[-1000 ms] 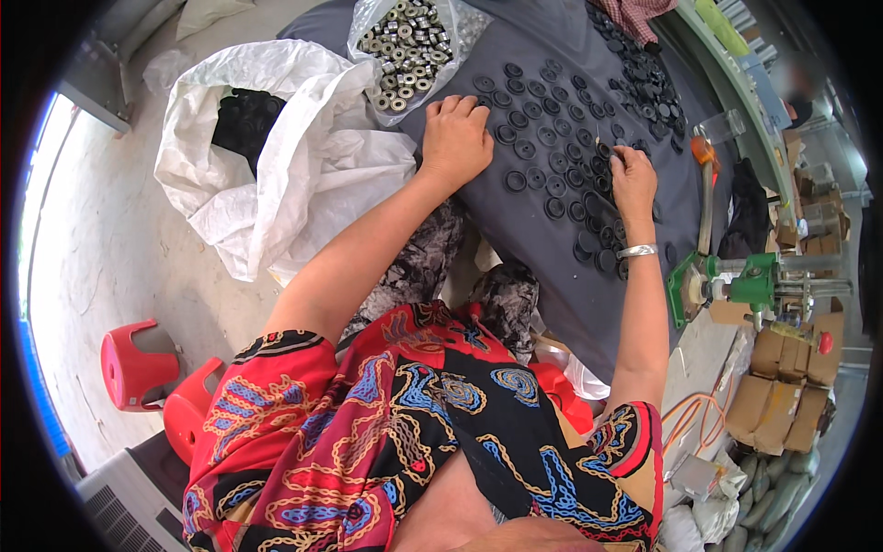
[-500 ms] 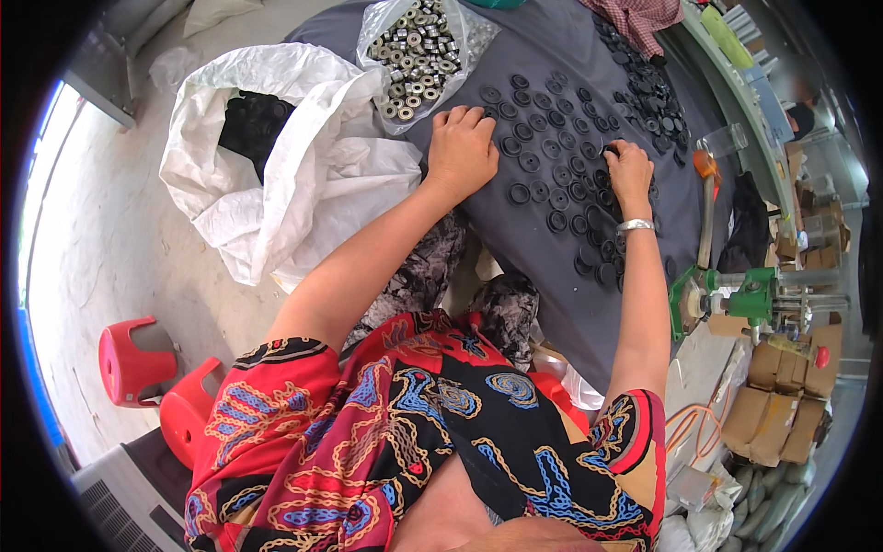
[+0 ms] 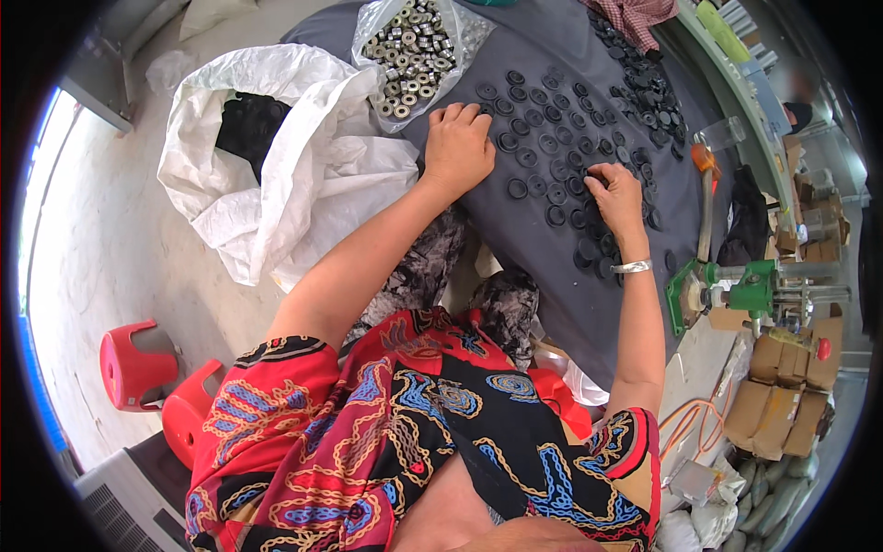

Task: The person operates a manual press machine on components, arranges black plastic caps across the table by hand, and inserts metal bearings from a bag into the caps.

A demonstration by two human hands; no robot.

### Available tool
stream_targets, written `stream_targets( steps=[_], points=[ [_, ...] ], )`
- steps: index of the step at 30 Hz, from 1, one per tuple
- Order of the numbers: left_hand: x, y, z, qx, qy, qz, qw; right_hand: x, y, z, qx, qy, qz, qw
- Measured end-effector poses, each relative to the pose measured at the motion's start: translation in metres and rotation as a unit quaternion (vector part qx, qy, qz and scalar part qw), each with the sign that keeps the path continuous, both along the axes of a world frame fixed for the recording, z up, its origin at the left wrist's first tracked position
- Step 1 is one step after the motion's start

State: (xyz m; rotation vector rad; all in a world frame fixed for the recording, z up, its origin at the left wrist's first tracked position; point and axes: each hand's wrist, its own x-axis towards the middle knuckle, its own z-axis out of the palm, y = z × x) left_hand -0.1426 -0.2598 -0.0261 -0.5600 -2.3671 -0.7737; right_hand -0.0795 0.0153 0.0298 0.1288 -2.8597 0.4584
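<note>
Loosely scattered round discs, draped grey cloth

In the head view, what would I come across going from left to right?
The leftmost red plastic stool → white woven sack → the person's bare left hand → the person's bare right hand → green metal device with shiny rods.

Pale grey concrete floor is extending toward nine o'clock; bright white light is glaring along its far edge. Two red plastic stools are standing near eight. Stacked brown cardboard boxes are sitting near four.
</note>
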Motion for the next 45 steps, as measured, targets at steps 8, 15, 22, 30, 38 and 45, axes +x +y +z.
stream_targets(
  steps=[8, 15, 22, 30, 38, 45],
  points=[
    [0.002, -0.002, 0.0, 0.001, -0.006, -0.002, 1.0, -0.013, 0.01, -0.009, -0.064, 0.01, -0.032, 0.997],
    [0.002, -0.001, 0.001, 0.007, 0.005, 0.001, 1.0, -0.057, 0.056, -0.004, 0.132, 0.016, -0.16, 0.978],
    [0.002, -0.001, 0.002, 0.007, 0.01, 0.003, 1.0, -0.07, 0.068, -0.018, 0.281, 0.008, -0.122, 0.952],
    [0.002, -0.001, 0.002, 0.009, 0.013, 0.006, 1.0, -0.077, 0.079, -0.022, 0.055, 0.058, -0.143, 0.986],
    [0.002, 0.001, 0.0, 0.009, 0.006, -0.001, 1.0, -0.077, 0.09, -0.027, 0.022, 0.126, -0.123, 0.984],
    [0.002, -0.001, 0.0, 0.001, 0.007, 0.002, 1.0, -0.037, 0.111, -0.009, -0.003, 0.076, -0.132, 0.988]
  ],
)
